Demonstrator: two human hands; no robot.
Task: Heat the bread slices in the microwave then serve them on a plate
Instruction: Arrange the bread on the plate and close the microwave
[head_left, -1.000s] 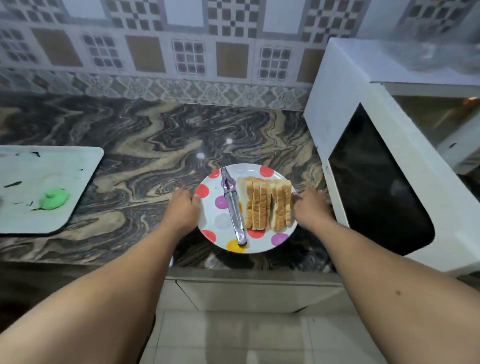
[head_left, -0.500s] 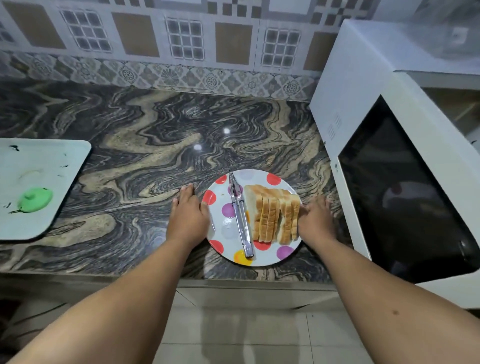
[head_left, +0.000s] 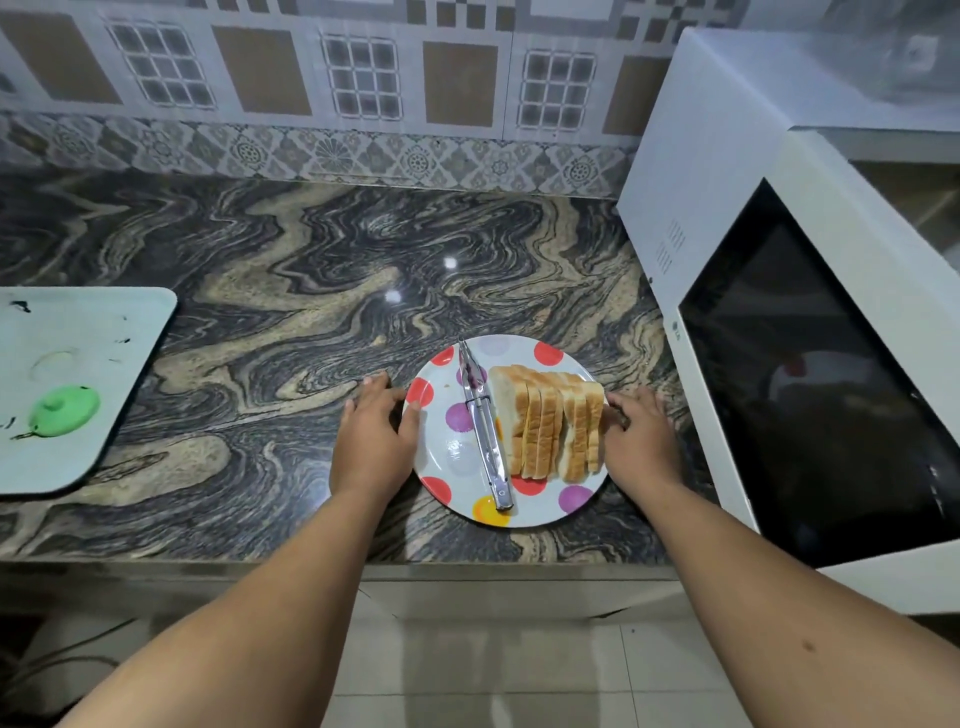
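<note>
Resting at either side of the plate (head_left: 540, 514), the two hands frame it on the worktop (head_left: 291, 291): the left hand (head_left: 375, 441) lies with fingers loosely spread and its thumb side touching the near rim, the right hand (head_left: 641, 439) likewise spread, fingertips against the opposite rim; neither visibly grips anything. Between the hands stands the row of bread slices (head_left: 550, 423), leaning on one another, with metal tongs (head_left: 483, 431) lying loose just beside them, toward the left hand. Beyond the right hand sits the microwave (head_left: 779, 338), its dark door apparently shut.

Judging from this, the main risk is lifting the plate with the tongs aboard: they could slide off the smooth surface if it tilts, and metal must not go inside the oven. The leaning slices could topple toward either hand on an uneven lift. With both hands busy, the door would have no hand to open it.

The plate is round, glossy, white with coloured dots; the bread soft, pale, brown-crusted; the tongs slim and shiny; the worktop polished, swirling dark stone
</note>
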